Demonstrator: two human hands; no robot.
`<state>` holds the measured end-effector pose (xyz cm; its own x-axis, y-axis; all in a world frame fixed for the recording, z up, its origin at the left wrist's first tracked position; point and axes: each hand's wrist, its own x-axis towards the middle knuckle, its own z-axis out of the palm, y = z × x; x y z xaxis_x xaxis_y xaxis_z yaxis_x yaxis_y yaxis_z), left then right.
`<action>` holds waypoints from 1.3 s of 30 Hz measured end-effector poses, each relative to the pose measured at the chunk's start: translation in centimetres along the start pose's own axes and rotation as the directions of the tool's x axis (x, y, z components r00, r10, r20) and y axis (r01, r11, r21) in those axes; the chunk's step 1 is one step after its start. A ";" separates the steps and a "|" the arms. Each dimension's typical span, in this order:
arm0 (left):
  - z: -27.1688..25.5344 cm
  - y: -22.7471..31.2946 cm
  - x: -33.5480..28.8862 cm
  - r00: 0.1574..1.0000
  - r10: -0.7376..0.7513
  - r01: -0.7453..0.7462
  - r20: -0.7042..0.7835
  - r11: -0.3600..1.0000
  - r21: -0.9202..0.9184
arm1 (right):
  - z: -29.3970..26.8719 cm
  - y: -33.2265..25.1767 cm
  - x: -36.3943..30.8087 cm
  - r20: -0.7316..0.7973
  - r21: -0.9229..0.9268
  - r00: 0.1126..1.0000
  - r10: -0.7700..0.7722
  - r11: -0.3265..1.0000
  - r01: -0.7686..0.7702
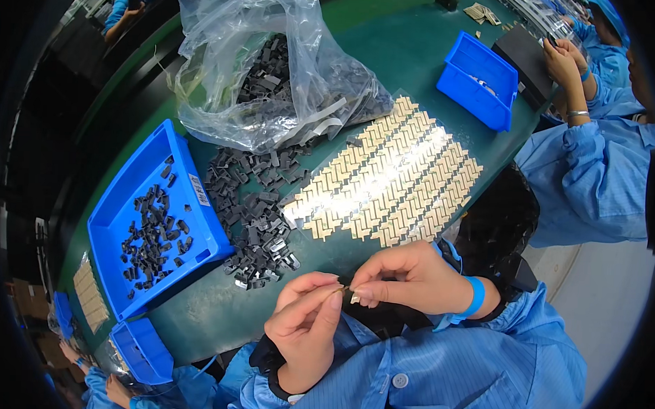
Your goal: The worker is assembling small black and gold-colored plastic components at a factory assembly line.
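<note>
My left hand [305,330] and my right hand [408,279] meet fingertip to fingertip in front of my chest, near the table's edge. Pinched in my right fingers is a small pale gold piece [355,298], its lower end sticking out below them. The left thumb and fingers are pressed together around something small and dark that they mostly hide. Just beyond my hands lies a sheet of pale gold pieces [393,178] in zigzag rows under shiny clear film. Left of it spreads a loose heap of small black plastic parts [259,209].
A large clear plastic bag [229,122] of black parts stands behind the heap. At left is a blue tray [114,226] holding scattered black parts, with a smaller blue bin [142,353] nearer. Another blue bin [475,112] sits far right, beside a co-worker in blue [581,170].
</note>
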<state>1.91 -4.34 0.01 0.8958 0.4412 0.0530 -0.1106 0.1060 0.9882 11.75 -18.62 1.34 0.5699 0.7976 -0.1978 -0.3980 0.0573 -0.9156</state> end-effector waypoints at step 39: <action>-2.3 1.9 0.4 0.404 0.564 -0.894 0.720 0.079 0.441 | -2.0 -2.3 -1.9 0.130 -0.584 0.904 -0.407 0.705 0.401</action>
<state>1.05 -1.91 1.57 0.6095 -0.4033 0.6826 -0.6202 -0.7788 0.0937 12.99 -21.46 3.18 0.5836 0.7760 0.2392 0.3679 0.0099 -0.9298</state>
